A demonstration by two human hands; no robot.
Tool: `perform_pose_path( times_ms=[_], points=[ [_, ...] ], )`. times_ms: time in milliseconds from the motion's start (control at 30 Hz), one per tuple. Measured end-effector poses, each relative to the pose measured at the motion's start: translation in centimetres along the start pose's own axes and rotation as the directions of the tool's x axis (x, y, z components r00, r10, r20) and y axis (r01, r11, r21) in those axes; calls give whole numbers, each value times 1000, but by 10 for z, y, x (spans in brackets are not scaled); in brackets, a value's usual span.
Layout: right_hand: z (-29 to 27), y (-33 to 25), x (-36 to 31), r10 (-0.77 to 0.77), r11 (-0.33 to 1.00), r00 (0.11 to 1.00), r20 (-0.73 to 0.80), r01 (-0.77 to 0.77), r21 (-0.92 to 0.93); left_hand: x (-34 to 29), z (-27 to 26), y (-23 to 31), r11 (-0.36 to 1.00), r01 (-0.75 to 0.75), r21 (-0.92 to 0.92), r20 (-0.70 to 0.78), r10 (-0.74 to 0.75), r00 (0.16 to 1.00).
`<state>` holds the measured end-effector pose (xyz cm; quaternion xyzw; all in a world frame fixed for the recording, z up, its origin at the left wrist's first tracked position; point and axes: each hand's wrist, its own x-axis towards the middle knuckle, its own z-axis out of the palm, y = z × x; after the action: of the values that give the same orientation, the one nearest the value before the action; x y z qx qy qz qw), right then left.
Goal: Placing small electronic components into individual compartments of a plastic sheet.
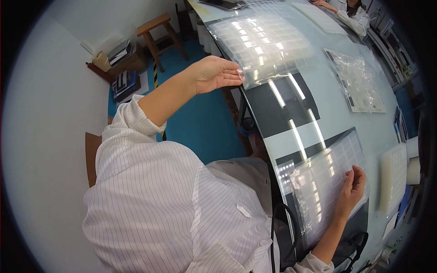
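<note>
My left hand (218, 75) reaches out with its fingers stretched straight and close together. Its fingertips meet the near corner of a stack of clear plastic sheets with a grid of square pockets (268, 43); the thumb is mostly hidden. Over the right side of a clear, gridded plastic packet (318, 182) is my right hand (353, 189), its fingers loosely bent and a little apart from the thumb, with nothing visible in it. Beneath the packet lies a dark mat (364, 218), and another dark mat (291, 107) is between the packet and the stack.
A board with crumpled clear film (357, 82) lies across the glass-topped table (314, 54). A pale block-like stack (393, 179) stands at the right. Another person (350, 13) sits at the far side. A wooden stool (157, 32) is on the blue floor. Black cables hang by the near edge.
</note>
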<state>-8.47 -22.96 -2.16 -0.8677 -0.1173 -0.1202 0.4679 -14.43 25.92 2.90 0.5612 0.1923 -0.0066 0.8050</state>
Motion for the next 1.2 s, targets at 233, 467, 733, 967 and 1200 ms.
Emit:
perform_pose_path(
  times_ms=[233, 467, 733, 967, 1200],
  points=[
    [0, -2, -1, -8, 999, 1000, 0, 8, -49, -11, 32, -18, 973, 171, -154, 13, -171, 985],
    [-1, -4, -1, 1, 999, 1000, 23, 0, -47, -7, 41, -15, 960, 36, -277, 62, -19, 998],
    [0, -5, -1, 2, 998, 1000, 17, 0, -67, -4, 28, -26, 1000, 10, 4, -108, -10, 994],
    [-1, -4, -1, -17, 997, 1000, 23, 19, -80, -5, 28, -27, 991, -103, -91, -55, 98, 994],
    [0, -5, 0, -18, 999, 1000, 23, 19, -35, 3, 34, -20, 963, -201, -182, -99, 186, 978]
  ],
)
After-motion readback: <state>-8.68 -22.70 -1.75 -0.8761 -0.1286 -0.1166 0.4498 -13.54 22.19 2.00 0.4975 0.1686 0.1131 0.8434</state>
